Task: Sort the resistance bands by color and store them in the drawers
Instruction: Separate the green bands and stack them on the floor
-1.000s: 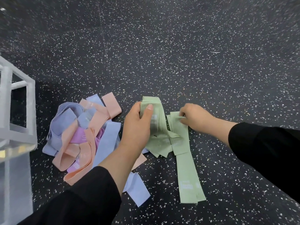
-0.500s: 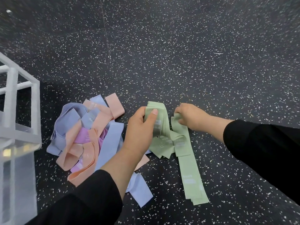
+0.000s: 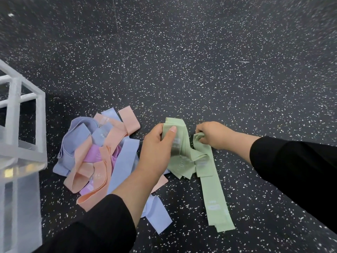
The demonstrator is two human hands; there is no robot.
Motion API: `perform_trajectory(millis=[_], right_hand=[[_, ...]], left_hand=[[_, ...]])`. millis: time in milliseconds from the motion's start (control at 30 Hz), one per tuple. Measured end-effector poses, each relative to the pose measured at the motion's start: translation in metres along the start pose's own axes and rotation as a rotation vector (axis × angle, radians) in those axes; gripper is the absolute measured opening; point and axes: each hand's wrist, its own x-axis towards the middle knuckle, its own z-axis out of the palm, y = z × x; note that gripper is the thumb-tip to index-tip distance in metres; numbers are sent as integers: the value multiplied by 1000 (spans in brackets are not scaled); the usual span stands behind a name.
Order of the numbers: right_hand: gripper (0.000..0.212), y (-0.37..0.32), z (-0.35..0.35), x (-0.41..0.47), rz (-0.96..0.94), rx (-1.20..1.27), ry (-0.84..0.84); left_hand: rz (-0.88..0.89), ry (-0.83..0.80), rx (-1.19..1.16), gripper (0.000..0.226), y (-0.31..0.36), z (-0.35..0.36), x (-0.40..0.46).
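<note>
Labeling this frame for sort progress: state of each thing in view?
green bands: set apart on the floor, partly gathered
left hand: grips a green bunch
right hand: pinches a green end
mixed pile: blue, peach, purple, tangled, unsorted
drawer unit: at left, partly in view

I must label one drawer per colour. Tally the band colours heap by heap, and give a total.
Mixed heap: 3 (blue, peach, purple)
Green heap, gripped by left hand and right hand: 1
Total: 4 colours
</note>
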Motion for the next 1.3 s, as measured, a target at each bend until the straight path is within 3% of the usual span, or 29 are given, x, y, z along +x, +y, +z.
perform_trajectory(millis=[300,433,700,867,1167,1300], right_hand=[[29,10,-17,-5,76,171,-34],[10,11,-19,-7,97,316,-28],[4,-7,-32,-33,48,934,95],[11,-32,-66,-56,-28,1245,153],[14,-80,-131,-111,-171,1206,337],[23,-100,-141,-125,-251,1345,313]], left_hand=[[12,-28,-33,19,3,-1,-4],[22,-46,-32,22,8,-2,-6],[121,-15,-119,13,29,-1,-6],[210,-2,-152,12,57,-6,-9],[409,-60,-132,11,111,-20,-21],[406,-37,-125,10,118,-21,-28]])
